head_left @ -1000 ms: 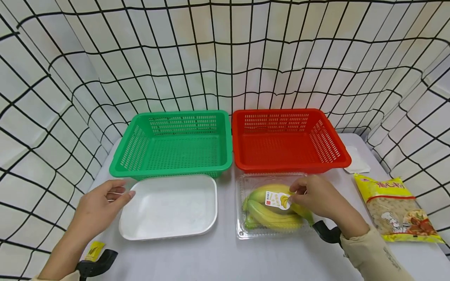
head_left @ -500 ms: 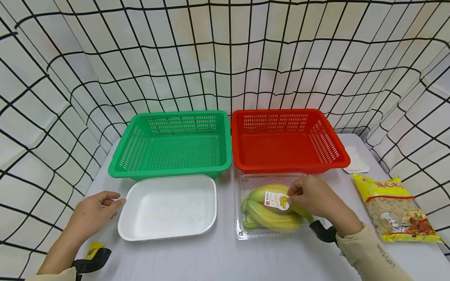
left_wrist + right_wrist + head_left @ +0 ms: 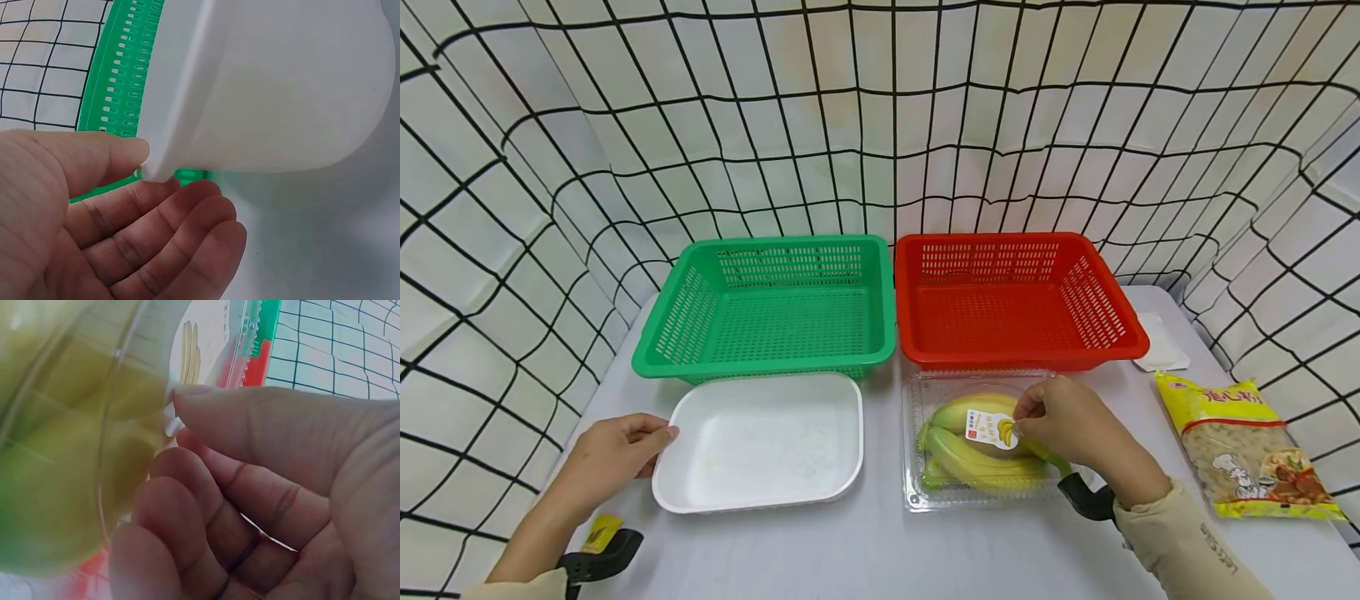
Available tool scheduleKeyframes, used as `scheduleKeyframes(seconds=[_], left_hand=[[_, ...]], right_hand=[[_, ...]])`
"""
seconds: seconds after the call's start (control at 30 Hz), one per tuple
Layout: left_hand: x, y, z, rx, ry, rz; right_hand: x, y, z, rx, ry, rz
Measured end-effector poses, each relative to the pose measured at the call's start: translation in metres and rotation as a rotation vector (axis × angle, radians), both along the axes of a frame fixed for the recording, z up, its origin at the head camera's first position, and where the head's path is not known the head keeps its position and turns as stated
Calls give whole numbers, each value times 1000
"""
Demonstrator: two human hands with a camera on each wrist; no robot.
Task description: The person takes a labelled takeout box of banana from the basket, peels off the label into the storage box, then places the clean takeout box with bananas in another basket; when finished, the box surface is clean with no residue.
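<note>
The right hand (image 3: 1067, 421), the nearer one, pinched the right end of the label (image 3: 988, 427) between thumb and forefinger; its long axis ran left from them across the box (image 3: 912, 471) of bananas (image 3: 977, 468), toward the table's (image 3: 880, 550) right edge. Toward the left edge, the left hand (image 3: 608, 458) pinched the tray's (image 3: 767, 442) left rim.

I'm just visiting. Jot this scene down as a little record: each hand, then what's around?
Left hand: fingers at the rim of a white tray
Right hand: fingers pinch the edge of a label
Under the label: clear box holding bananas
Behind: green basket, red basket
Far right: yellow bag
</note>
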State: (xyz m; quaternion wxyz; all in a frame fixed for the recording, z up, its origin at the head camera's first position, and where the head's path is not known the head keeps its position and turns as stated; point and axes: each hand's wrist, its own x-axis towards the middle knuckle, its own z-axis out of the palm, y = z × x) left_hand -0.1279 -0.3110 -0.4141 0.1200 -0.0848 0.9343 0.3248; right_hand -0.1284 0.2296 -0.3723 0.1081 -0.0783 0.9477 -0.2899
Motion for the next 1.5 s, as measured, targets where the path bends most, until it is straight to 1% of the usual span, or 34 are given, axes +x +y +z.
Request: scheduleKeyframes(seconds=[0.3,0.97,1.23,1.5], left_hand=[[-1,2,-2,-17,1,10],[2,4,0,-7,21,5],[3,5,0,-3,27,12],[3,5,-1,0,29,15]], right_hand=[[2,-2,-1,7,5,-25],[1,-5,0,1,-2,-17],[-2,-5,-1,-24,2,-3],[-3,-4,-1,-47,-11,-26]])
